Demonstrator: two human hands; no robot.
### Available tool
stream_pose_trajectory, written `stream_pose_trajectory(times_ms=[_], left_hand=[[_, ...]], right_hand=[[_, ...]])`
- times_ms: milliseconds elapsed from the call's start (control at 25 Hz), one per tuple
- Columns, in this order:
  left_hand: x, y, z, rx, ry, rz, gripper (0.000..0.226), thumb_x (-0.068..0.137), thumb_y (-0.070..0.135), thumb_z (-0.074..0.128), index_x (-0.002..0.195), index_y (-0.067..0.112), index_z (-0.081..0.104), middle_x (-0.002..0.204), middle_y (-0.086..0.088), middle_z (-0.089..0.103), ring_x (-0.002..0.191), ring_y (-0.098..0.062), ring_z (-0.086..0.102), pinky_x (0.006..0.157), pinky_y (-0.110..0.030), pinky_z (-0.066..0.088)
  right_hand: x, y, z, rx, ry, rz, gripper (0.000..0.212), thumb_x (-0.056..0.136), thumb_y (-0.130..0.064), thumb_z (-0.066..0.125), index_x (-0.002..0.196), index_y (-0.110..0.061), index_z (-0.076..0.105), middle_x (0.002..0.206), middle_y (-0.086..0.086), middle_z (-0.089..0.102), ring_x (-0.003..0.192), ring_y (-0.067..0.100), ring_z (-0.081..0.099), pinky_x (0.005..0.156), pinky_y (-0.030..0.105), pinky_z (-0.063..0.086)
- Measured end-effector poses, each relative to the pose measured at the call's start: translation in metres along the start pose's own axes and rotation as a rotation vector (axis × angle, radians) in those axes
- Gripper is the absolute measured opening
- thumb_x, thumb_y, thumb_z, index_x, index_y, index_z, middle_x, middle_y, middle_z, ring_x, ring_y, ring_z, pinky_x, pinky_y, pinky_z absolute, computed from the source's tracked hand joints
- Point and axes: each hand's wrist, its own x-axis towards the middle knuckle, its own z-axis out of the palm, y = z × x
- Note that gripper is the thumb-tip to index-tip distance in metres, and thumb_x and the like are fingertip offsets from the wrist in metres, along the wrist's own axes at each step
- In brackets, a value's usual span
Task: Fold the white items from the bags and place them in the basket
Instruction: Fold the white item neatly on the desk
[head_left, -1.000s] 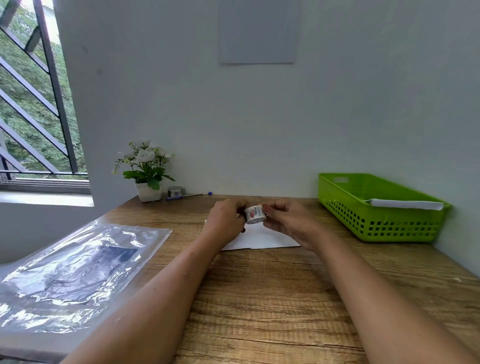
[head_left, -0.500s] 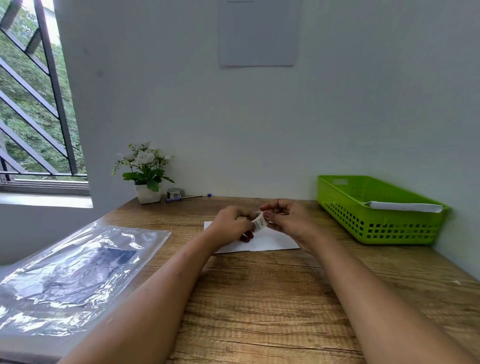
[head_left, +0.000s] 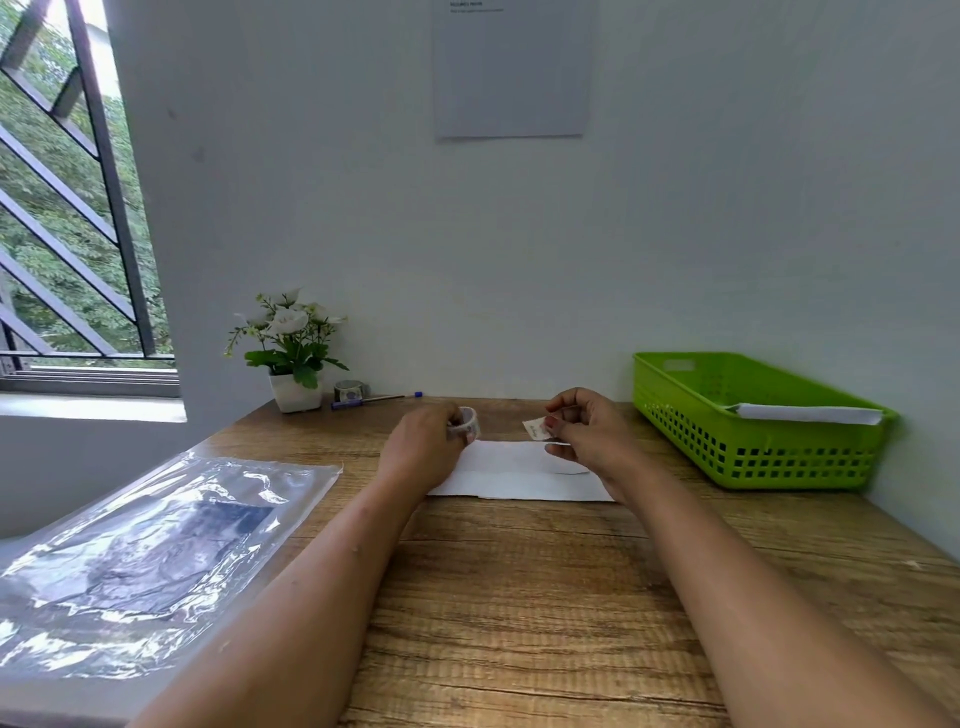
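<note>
Folded white sheet (head_left: 519, 475) looks thin, light, floppy; grip its edges. Left fingers (head_left: 460, 434) pinch patterned tape roll (head_left: 467, 422); right fingers (head_left: 556, 422) pinch torn strip (head_left: 535, 428).

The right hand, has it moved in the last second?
Yes. The right hand has pulled rightward toward the green basket, away from the left hand and its tape roll, holding a torn-off piece.

Soft window daylight (edges warped).

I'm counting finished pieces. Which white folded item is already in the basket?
The white folded item lying across the green basket at its right end; the other lies flat on the table between the hands.
</note>
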Motion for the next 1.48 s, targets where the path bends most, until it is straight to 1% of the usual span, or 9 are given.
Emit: stream_pose_trajectory(times_ms=[200, 320, 600, 720, 840, 1040, 1120, 1280, 1480], left_hand=[[0.009, -0.028, -0.004, 0.025, 0.115, -0.111, 0.026, 0.09, 0.012, 0.058, 0.116, 0.013, 0.062, 0.128, -0.008, 0.044, 0.103, -0.024, 0.052, 0.086, -0.03, 0.04], [0.008, -0.032, -0.003, 0.105, 0.17, -0.211, 0.027, 0.09, 0.008, 0.054, 0.115, 0.013, 0.063, 0.123, -0.012, 0.046, 0.1, -0.029, 0.055, 0.08, -0.034, 0.044], [0.006, -0.03, -0.002, 0.207, 0.014, -0.376, 0.034, 0.088, 0.017, 0.051, 0.121, 0.022, 0.052, 0.121, -0.005, 0.058, 0.113, -0.026, 0.051, 0.085, -0.039, 0.043], [0.006, -0.018, 0.001, 0.222, -0.028, -0.291, 0.044, 0.09, 0.018, 0.049, 0.133, 0.023, 0.044, 0.133, -0.005, 0.051, 0.124, -0.025, 0.044, 0.097, -0.042, 0.039], [0.003, -0.004, 0.009, 0.243, -0.161, -0.016, 0.047, 0.093, 0.039, 0.049, 0.139, 0.031, 0.039, 0.145, -0.001, 0.042, 0.135, -0.022, 0.035, 0.109, -0.045, 0.032], [-0.014, 0.034, 0.023, 0.204, -0.332, 0.316, 0.048, 0.096, 0.038, 0.044, 0.142, 0.03, 0.036, 0.151, 0.002, 0.035, 0.139, -0.021, 0.028, 0.115, -0.044, 0.022], [-0.016, 0.037, 0.025, 0.218, -0.429, 0.307, 0.051, 0.097, 0.041, 0.04, 0.146, 0.03, 0.029, 0.155, 0.002, 0.028, 0.142, -0.021, 0.022, 0.116, -0.048, 0.017], [-0.014, 0.036, 0.025, 0.3, -0.665, 0.201, 0.057, 0.096, 0.057, 0.026, 0.149, 0.038, 0.014, 0.16, 0.004, 0.011, 0.147, -0.024, 0.006, 0.114, -0.061, 0.003], [-0.023, 0.047, 0.019, 0.322, -0.671, 0.193, 0.057, 0.089, 0.063, 0.039, 0.141, 0.042, 0.029, 0.157, 0.0, 0.017, 0.144, -0.032, 0.01, 0.11, -0.066, 0.007]], right_hand=[[0.006, 0.005, -0.007, -0.132, 0.105, 0.035, 0.025, 0.085, 0.002, 0.063, 0.081, -0.022, 0.056, 0.083, 0.003, 0.06, 0.082, 0.014, 0.06, 0.062, 0.025, 0.049], [0.012, 0.013, -0.013, -0.241, 0.223, 0.069, 0.028, 0.082, 0.002, 0.065, 0.073, -0.023, 0.056, 0.081, 0.002, 0.059, 0.072, 0.012, 0.054, 0.054, 0.022, 0.037], [0.014, 0.018, -0.022, -0.39, 0.222, 0.179, 0.042, 0.083, 0.013, 0.046, 0.062, -0.019, 0.063, 0.075, 0.001, 0.061, 0.071, 0.013, 0.053, 0.051, 0.021, 0.037], [0.013, 0.018, -0.025, -0.423, 0.154, 0.188, 0.042, 0.084, 0.016, 0.045, 0.066, -0.016, 0.064, 0.076, 0.001, 0.061, 0.07, 0.009, 0.052, 0.052, 0.018, 0.039], [0.008, 0.013, -0.023, -0.419, 0.06, 0.181, 0.036, 0.086, 0.014, 0.048, 0.071, -0.016, 0.059, 0.076, 0.002, 0.059, 0.067, 0.007, 0.053, 0.051, 0.015, 0.04], [-0.007, -0.005, -0.016, -0.233, -0.307, 0.279, 0.021, 0.088, 0.01, 0.054, 0.085, -0.011, 0.055, 0.076, 0.005, 0.06, 0.067, 0.01, 0.059, 0.048, 0.017, 0.048], [-0.006, -0.006, -0.018, -0.249, -0.303, 0.27, 0.021, 0.088, 0.009, 0.054, 0.086, -0.013, 0.055, 0.077, 0.004, 0.059, 0.071, 0.01, 0.058, 0.051, 0.017, 0.05], [0.008, 0.005, -0.037, -0.567, 0.061, 0.004, 0.03, 0.085, 0.006, 0.06, 0.073, -0.021, 0.054, 0.073, 0.001, 0.054, 0.066, 0.013, 0.052, 0.056, 0.025, 0.042], [0.008, 0.01, -0.034, -0.821, -0.095, -0.102, 0.029, 0.087, -0.002, 0.061, 0.075, -0.025, 0.048, 0.078, -0.004, 0.055, 0.082, 0.016, 0.055, 0.074, 0.026, 0.042]])
